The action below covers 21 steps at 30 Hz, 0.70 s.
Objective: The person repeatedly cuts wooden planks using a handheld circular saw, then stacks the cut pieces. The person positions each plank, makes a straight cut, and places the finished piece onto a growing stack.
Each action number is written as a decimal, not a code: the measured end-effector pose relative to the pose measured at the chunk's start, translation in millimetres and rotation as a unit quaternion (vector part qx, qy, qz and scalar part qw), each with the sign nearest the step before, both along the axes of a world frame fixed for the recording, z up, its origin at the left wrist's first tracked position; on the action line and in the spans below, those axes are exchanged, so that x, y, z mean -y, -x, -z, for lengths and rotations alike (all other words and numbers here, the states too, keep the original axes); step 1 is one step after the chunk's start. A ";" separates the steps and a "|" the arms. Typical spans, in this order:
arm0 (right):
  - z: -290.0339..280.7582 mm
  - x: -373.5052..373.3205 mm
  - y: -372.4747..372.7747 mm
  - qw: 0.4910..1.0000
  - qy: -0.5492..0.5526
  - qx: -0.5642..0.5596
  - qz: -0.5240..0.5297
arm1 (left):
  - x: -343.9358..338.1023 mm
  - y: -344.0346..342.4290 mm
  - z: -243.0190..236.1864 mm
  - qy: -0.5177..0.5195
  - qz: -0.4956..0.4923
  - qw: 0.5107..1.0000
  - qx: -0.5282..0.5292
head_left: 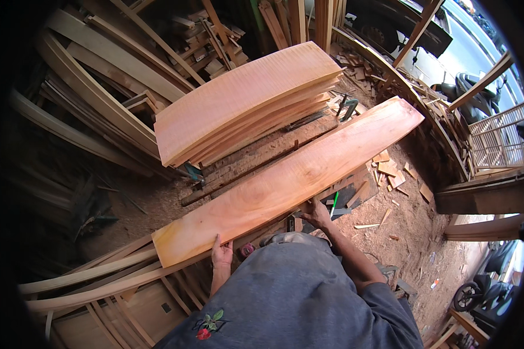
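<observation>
A long, wide wooden plank (285,177) with pale reddish grain lies slantwise in front of me, its far end up to the right. My left hand (222,254) grips its near edge toward the left end, thumb on top and fingers hidden below. Farther right, my right hand (316,214) holds the same edge from beneath, with its fingertips out of sight under the wood. Beyond the plank, a stack of similar boards (244,96) rests on a rough, sawdust-covered workbench (256,152).
A green clamp (348,109) sits at the bench's right end. Offcuts (392,174) and shavings litter the floor on the right. Long curved timbers (93,99) lean at the left. Slatted wooden frames (122,317) lie at lower left. A motorbike (477,294) stands at lower right.
</observation>
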State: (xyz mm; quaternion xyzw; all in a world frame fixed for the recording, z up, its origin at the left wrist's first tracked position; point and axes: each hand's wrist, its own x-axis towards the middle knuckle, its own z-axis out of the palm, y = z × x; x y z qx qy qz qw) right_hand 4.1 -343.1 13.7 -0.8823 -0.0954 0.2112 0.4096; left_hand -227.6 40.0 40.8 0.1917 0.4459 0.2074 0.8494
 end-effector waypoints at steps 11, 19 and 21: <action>15.5 -24.9 -7.6 0.995 -0.088 -0.025 0.045 | 8.2 8.2 -5.7 0.001 0.016 0.999 0.050; 21.2 22.2 16.3 0.995 0.048 -0.059 0.068 | 13.0 0.3 34.0 0.041 0.019 0.998 0.032; 28.2 37.7 24.0 0.990 0.019 -0.087 0.111 | 17.7 -5.8 50.5 0.072 0.022 0.996 0.041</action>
